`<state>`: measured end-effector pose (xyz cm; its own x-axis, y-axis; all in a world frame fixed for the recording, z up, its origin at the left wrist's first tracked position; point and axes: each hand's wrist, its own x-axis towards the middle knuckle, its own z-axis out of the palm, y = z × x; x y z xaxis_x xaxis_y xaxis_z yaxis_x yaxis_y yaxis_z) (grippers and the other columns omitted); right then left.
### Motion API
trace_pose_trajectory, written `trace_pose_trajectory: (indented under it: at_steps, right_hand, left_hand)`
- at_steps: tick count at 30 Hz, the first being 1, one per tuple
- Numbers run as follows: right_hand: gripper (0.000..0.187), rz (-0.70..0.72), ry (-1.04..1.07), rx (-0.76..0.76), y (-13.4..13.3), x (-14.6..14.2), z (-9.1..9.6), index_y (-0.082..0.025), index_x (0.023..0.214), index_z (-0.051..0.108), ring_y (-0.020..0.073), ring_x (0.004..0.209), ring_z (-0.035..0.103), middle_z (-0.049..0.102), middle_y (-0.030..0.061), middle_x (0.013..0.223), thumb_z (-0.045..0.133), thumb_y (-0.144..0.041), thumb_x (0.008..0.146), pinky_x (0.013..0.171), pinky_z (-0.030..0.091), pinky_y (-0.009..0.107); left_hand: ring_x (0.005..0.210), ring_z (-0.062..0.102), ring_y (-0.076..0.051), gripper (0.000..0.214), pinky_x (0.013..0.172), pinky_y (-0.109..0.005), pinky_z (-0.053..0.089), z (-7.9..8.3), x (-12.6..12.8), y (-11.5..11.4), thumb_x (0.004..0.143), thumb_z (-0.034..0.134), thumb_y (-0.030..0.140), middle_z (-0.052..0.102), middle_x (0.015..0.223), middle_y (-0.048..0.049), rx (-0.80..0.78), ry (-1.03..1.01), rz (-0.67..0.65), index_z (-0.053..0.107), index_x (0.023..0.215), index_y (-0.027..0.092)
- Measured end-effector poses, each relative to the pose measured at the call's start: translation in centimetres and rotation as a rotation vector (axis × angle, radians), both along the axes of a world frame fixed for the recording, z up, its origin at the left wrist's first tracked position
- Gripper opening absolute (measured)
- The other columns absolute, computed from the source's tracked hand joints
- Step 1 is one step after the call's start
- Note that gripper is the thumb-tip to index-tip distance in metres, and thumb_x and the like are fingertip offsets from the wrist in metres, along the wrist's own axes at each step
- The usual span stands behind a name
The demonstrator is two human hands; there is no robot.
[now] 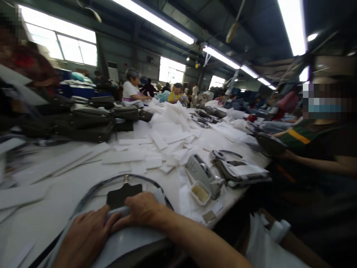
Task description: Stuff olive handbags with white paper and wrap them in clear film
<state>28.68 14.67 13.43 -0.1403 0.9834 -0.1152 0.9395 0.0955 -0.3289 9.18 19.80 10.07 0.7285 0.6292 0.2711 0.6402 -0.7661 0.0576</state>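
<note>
Right in front of me lies a dark handbag (150,250) with a pale foam sheet (128,240) over it. My left hand (86,232) bends its fingers over the rolled upper edge of the sheet. Close beside it, my right hand (145,210) grips the same edge, thumb pointing toward the left hand. Beyond the fingers a dark leather tab (124,196) hangs from a metal clasp, and the bag's wrapped handle (95,189) arches around it. What lies under my fingers is hidden.
Right of the bag stand a grey tape dispenser (202,173) and a small white tub (200,193). Another handbag (237,169) lies past them. White foam pieces (164,145) cover the table's middle; dark bags (83,119) are piled left. A co-worker (320,149) is at the right.
</note>
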Motion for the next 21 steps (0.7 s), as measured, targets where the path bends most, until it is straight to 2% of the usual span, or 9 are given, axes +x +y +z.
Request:
trace_pose_trajectory:
  at_steps: [2,5,7,10,13,17,21]
  right_hand:
    - [0.066,-0.045,-0.017,0.060,-0.7,0.0,0.7,-0.021,0.092,0.066,0.0300,0.091,0.070,0.074,0.0095,0.093,0.055,-0.084,0.074,0.073,0.052,0.036]
    - [0.056,-0.047,-0.058,0.118,-1.3,0.2,0.8,-0.021,0.094,0.063,0.0274,0.089,0.070,0.073,0.0074,0.091,0.060,-0.074,0.080,0.070,0.047,0.032]
    - [0.052,0.001,-0.076,0.145,-1.6,0.4,0.5,-0.021,0.096,0.061,0.0257,0.087,0.069,0.072,0.0067,0.090,0.057,-0.071,0.084,0.069,0.044,0.031]
    - [0.050,0.051,-0.110,0.140,-2.2,0.5,0.1,-0.020,0.096,0.059,0.0247,0.088,0.068,0.072,0.0072,0.092,0.055,-0.069,0.088,0.070,0.041,0.031]
    - [0.047,0.046,-0.145,0.140,-2.5,0.4,0.1,-0.019,0.097,0.058,0.0243,0.086,0.068,0.072,0.0072,0.092,0.047,-0.065,0.094,0.068,0.039,0.031]
    - [0.043,0.015,-0.163,0.149,-2.2,0.3,-0.1,-0.020,0.096,0.057,0.0232,0.082,0.068,0.071,0.0061,0.086,0.036,-0.057,0.101,0.065,0.038,0.030]
    - [0.045,0.021,-0.170,0.174,-1.9,0.0,-0.4,-0.018,0.099,0.057,0.0252,0.082,0.069,0.071,0.0086,0.087,0.033,-0.056,0.102,0.067,0.042,0.031]
  left_hand:
    - [0.083,0.064,-0.031,0.041,0.084,-0.046,0.043,1.5,0.7,-1.4,0.097,0.032,0.037,0.070,0.087,-0.0124,0.003,0.045,0.083,0.069,0.092,0.018]
    - [0.087,0.063,-0.028,0.037,0.086,-0.042,0.041,2.6,1.6,-2.0,0.101,0.037,0.040,0.069,0.088,-0.0102,-0.007,0.038,0.097,0.064,0.091,0.017]
    - [0.087,0.062,-0.027,0.035,0.086,-0.042,0.040,2.6,1.7,-2.0,0.100,0.044,0.044,0.068,0.085,-0.0094,-0.011,0.035,0.117,0.062,0.088,0.016]
    - [0.085,0.062,-0.026,0.034,0.083,-0.040,0.039,2.7,1.5,-2.3,0.102,0.041,0.039,0.067,0.081,-0.0086,-0.016,0.060,0.126,0.061,0.087,0.016]
    - [0.082,0.062,-0.025,0.035,0.079,-0.040,0.038,2.9,1.7,-2.7,0.104,0.035,0.032,0.067,0.080,-0.0081,-0.021,0.078,0.119,0.062,0.088,0.016]
    - [0.083,0.063,-0.028,0.036,0.078,-0.043,0.041,2.8,2.1,-2.7,0.104,0.033,0.030,0.067,0.080,-0.0100,-0.007,0.088,0.153,0.063,0.089,0.015]
    - [0.087,0.064,-0.029,0.031,0.085,-0.047,0.045,2.6,2.2,-2.5,0.102,0.038,0.028,0.068,0.085,-0.0105,0.021,0.098,0.171,0.064,0.092,0.015]
